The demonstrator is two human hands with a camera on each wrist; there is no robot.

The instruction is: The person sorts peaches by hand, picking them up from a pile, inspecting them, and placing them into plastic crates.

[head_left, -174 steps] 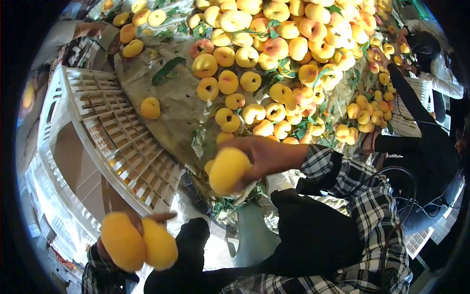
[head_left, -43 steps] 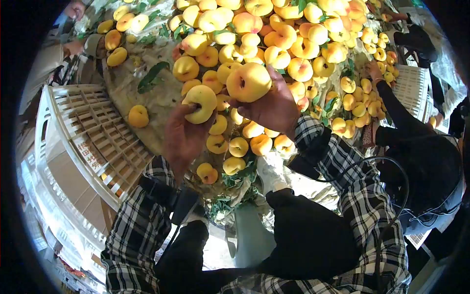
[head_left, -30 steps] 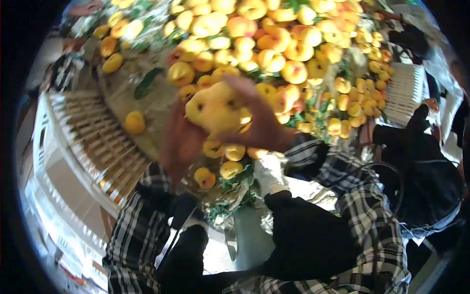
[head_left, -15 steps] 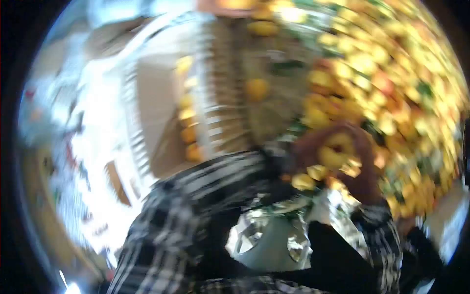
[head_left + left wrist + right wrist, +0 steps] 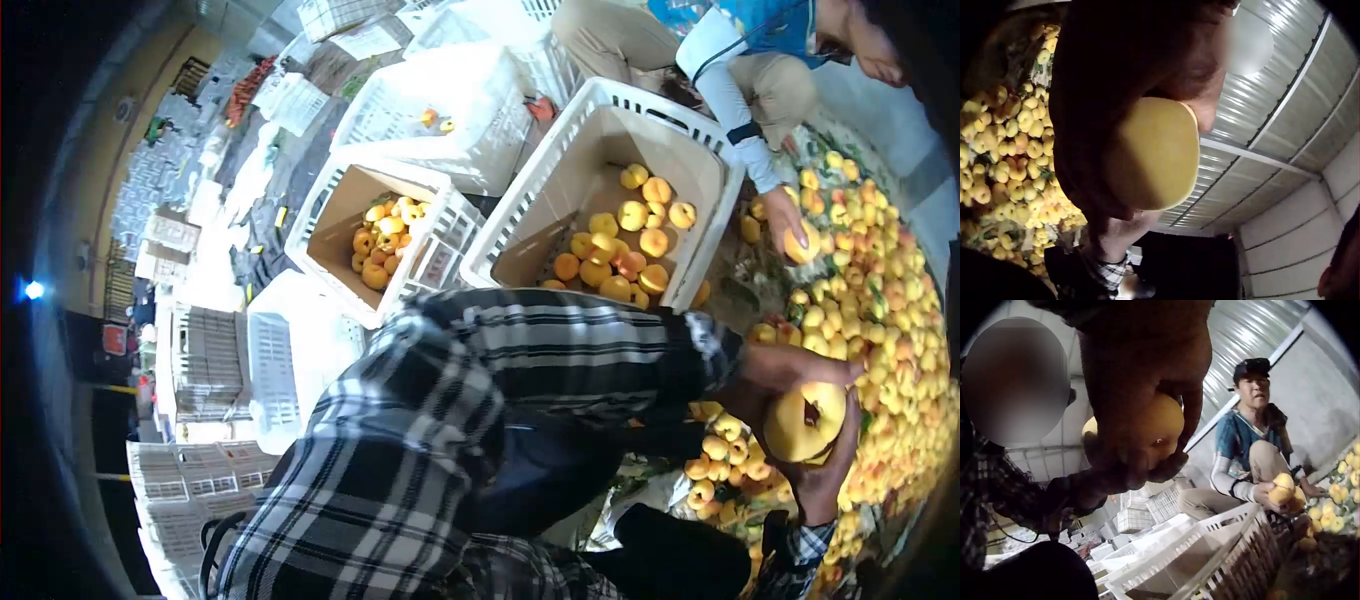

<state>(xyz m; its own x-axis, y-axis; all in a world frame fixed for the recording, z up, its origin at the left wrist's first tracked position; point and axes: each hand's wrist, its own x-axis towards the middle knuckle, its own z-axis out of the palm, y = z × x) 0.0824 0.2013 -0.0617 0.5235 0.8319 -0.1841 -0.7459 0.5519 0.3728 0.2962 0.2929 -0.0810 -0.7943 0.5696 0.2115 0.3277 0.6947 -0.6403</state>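
At the right of the head view, both hands are round a yellow flat fruit [image 5: 803, 424] with a dark hollow in its middle. The left hand [image 5: 762, 380] grips it from the left and above. The right hand [image 5: 828, 472] curls round its lower right side. In the left wrist view a yellow fruit [image 5: 1160, 153] shows beneath dark, shaded fingers. The right wrist view has the right hand [image 5: 1147, 356] over a yellow fruit [image 5: 1163, 422], with more yellow to its left; whether that is a second fruit, I cannot tell.
A big fruit pile [image 5: 890, 350] lies beyond the hands. White crates hold fruit: one large, lined crate [image 5: 480, 255] beside the left sleeve, a smaller one [image 5: 320, 215] behind. Another person's hand [image 5: 783, 215] holds fruit near the large crate. Stacked crates [image 5: 205, 500] stand at lower left.
The head view has swung left towards the crates, so the hands and pile now appear farther right. The hands, each with a fruit earlier, are together round the visible fruit.
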